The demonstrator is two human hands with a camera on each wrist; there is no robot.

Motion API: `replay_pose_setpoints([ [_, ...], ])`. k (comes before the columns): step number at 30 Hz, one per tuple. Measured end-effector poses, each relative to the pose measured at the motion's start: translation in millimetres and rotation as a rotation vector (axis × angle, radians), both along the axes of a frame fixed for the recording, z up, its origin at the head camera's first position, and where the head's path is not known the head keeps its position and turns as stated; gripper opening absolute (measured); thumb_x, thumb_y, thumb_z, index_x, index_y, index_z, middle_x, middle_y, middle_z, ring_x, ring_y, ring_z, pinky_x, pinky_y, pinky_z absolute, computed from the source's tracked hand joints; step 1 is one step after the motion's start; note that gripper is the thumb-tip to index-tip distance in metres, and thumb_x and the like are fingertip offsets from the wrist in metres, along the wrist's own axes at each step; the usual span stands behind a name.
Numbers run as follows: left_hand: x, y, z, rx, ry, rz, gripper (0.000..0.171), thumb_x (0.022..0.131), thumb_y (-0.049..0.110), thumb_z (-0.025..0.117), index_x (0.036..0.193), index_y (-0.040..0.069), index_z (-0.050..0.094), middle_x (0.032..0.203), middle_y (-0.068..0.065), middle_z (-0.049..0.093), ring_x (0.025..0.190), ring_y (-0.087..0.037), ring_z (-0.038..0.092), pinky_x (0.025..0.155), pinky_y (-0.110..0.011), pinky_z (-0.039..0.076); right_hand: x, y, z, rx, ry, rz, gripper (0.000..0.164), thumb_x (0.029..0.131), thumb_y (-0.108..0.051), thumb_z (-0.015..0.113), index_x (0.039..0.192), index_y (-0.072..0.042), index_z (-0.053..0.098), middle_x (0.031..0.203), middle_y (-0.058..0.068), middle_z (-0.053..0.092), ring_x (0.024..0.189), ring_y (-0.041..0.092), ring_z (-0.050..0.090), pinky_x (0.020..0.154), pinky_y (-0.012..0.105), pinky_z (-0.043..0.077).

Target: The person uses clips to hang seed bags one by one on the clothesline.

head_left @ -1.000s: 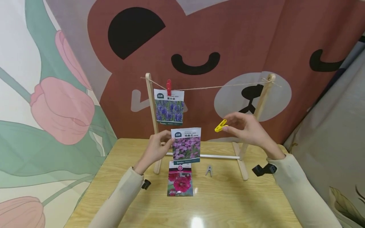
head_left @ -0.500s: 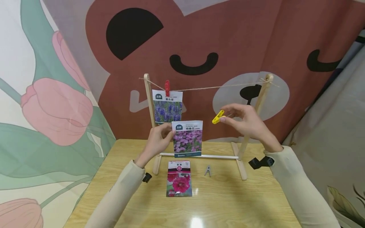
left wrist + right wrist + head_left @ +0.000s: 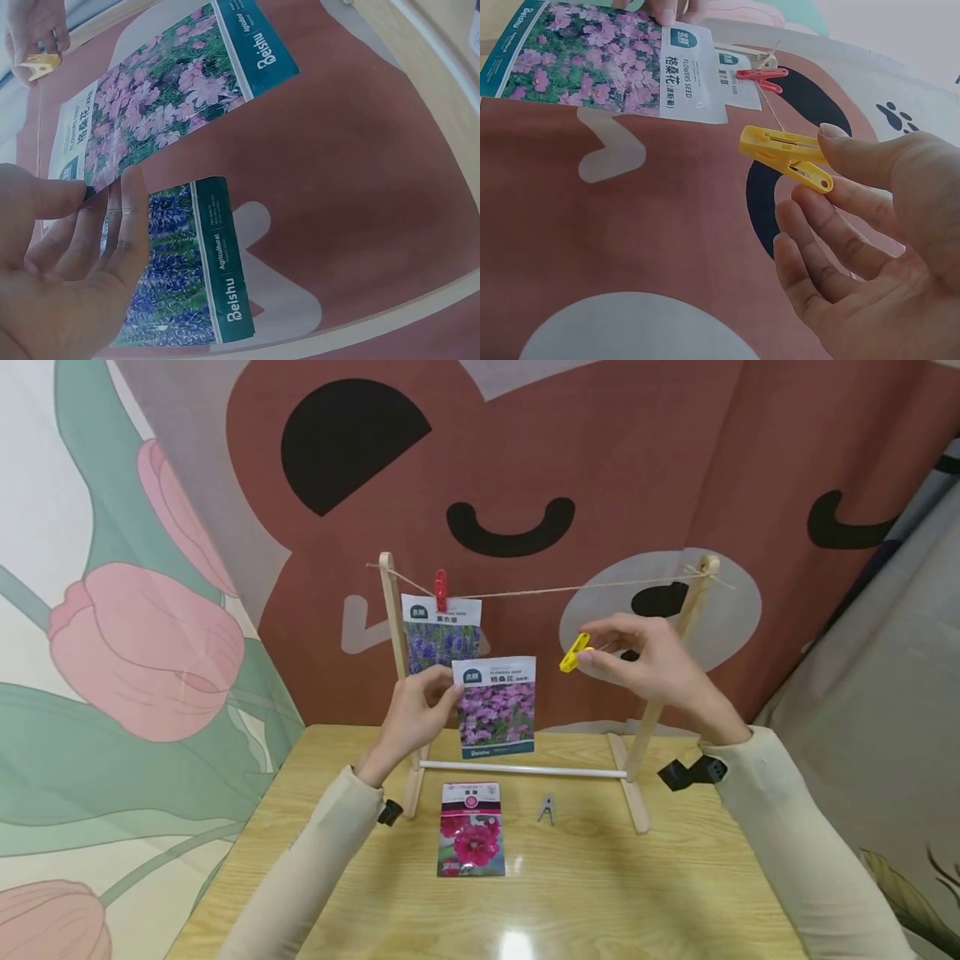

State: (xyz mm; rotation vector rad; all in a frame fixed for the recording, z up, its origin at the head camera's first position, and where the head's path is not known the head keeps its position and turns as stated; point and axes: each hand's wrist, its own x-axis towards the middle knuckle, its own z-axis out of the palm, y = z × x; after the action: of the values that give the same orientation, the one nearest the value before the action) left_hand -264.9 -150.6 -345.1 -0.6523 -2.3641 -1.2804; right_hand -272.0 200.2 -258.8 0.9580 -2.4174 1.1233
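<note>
My left hand (image 3: 418,710) pinches the left edge of a seed packet with pink flowers (image 3: 497,714), holding it upright below the string. Thumb and fingers of my right hand (image 3: 651,662) grip a yellow clothespin (image 3: 575,653) to the packet's right, apart from it; the right wrist view shows the yellow clothespin (image 3: 784,156) by its handles. Behind the held packet, a purple-flower seed packet (image 3: 442,639) hangs from the string (image 3: 540,592) by a red clothespin (image 3: 441,591). Its lower part is hidden in the head view, but its bottom edge shows in the left wrist view.
The string runs between two wooden posts (image 3: 693,597) of a stand, joined low down by a white rod (image 3: 555,770). On the wooden table (image 3: 585,893) lie a red-flower seed packet (image 3: 472,831) and a grey clothespin (image 3: 547,809). A printed curtain hangs behind.
Both hands have risen toward the string, the left with the pink-flower packet and the right with the yellow clothespin. The held packet now covers part of the hanging one.
</note>
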Motion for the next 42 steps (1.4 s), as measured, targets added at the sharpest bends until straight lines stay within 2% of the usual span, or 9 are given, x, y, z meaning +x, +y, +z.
replay_pose_setpoints([
  [6, -4.9, 2.4, 7.2, 0.014, -0.006, -0.002, 0.009, 0.106, 0.011, 0.067, 0.108, 0.004, 0.073, 0.092, -0.009, 0.079, 0.067, -0.015, 0.071, 0.063, -0.030, 0.061, 0.3, -0.9, 10.8, 0.014, 0.053, 0.002, 0.032, 0.096, -0.007, 0.080, 0.129, -0.006, 0.076, 0.107, 0.010, 0.078, 0.090, 0.004, 0.071, 0.081, 0.012, 0.054],
  [14, -10.8, 8.9, 15.3, 0.044, -0.020, -0.028, 0.008, 0.106, 0.009, 0.067, 0.108, 0.003, 0.071, 0.094, -0.011, 0.079, 0.072, -0.017, 0.072, 0.069, -0.032, 0.063, -1.3, -6.2, 23.3, 0.015, 0.011, -0.059, 0.037, 0.099, -0.014, 0.079, 0.135, -0.005, 0.073, 0.108, 0.011, 0.078, 0.092, 0.005, 0.069, 0.081, 0.013, 0.054],
  [18, -12.6, 10.7, 17.6, 0.040, -0.027, -0.030, 0.009, 0.106, 0.009, 0.067, 0.110, 0.003, 0.072, 0.096, -0.012, 0.079, 0.075, -0.024, 0.075, 0.069, -0.032, 0.063, -4.7, -7.7, 28.1, 0.018, 0.009, -0.087, 0.036, 0.100, -0.016, 0.078, 0.135, -0.007, 0.073, 0.109, 0.010, 0.078, 0.093, 0.005, 0.069, 0.081, 0.013, 0.054],
  [20, -13.3, 11.1, 18.8, 0.037, -0.027, -0.028, 0.010, 0.106, 0.009, 0.067, 0.110, 0.002, 0.072, 0.097, -0.012, 0.079, 0.076, -0.031, 0.076, 0.069, -0.032, 0.063, -6.7, -8.3, 30.6, 0.019, 0.025, -0.082, 0.034, 0.099, -0.015, 0.079, 0.132, -0.008, 0.075, 0.108, 0.008, 0.079, 0.092, 0.006, 0.070, 0.080, 0.013, 0.054],
  [23, -14.4, 11.8, 20.6, 0.034, -0.031, -0.027, 0.010, 0.106, 0.010, 0.067, 0.110, 0.002, 0.072, 0.097, -0.012, 0.079, 0.077, -0.033, 0.076, 0.068, -0.031, 0.063, -9.3, -9.0, 34.2, 0.026, 0.055, -0.068, 0.031, 0.099, -0.015, 0.079, 0.129, -0.007, 0.076, 0.106, 0.009, 0.079, 0.090, 0.005, 0.070, 0.079, 0.014, 0.054],
  [28, -15.9, 13.2, 22.5, 0.025, -0.028, -0.028, 0.010, 0.106, 0.010, 0.066, 0.111, 0.003, 0.072, 0.096, -0.011, 0.079, 0.075, -0.026, 0.075, 0.067, -0.030, 0.063, -12.3, -12.2, 39.5, 0.045, 0.068, -0.065, 0.030, 0.100, -0.017, 0.078, 0.127, -0.006, 0.077, 0.104, 0.009, 0.079, 0.089, 0.006, 0.070, 0.080, 0.016, 0.055],
  [36, -18.3, 16.3, 23.7, 0.023, -0.004, -0.019, 0.010, 0.106, 0.010, 0.066, 0.111, 0.004, 0.073, 0.094, -0.010, 0.079, 0.073, -0.027, 0.074, 0.066, -0.031, 0.062, -15.1, -17.4, 47.2, 0.079, 0.052, -0.092, 0.026, 0.101, -0.022, 0.077, 0.124, -0.010, 0.078, 0.103, 0.008, 0.078, 0.089, 0.014, 0.071, 0.080, 0.016, 0.053],
  [42, -21.1, 19.4, 23.3, 0.002, 0.021, -0.012, 0.012, 0.107, 0.012, 0.066, 0.112, 0.005, 0.074, 0.095, -0.008, 0.079, 0.073, -0.022, 0.073, 0.067, -0.032, 0.060, -19.1, -18.6, 49.3, 0.073, 0.070, -0.093, 0.026, 0.101, -0.022, 0.077, 0.123, -0.009, 0.079, 0.101, 0.006, 0.079, 0.088, 0.012, 0.070, 0.080, 0.017, 0.054],
])
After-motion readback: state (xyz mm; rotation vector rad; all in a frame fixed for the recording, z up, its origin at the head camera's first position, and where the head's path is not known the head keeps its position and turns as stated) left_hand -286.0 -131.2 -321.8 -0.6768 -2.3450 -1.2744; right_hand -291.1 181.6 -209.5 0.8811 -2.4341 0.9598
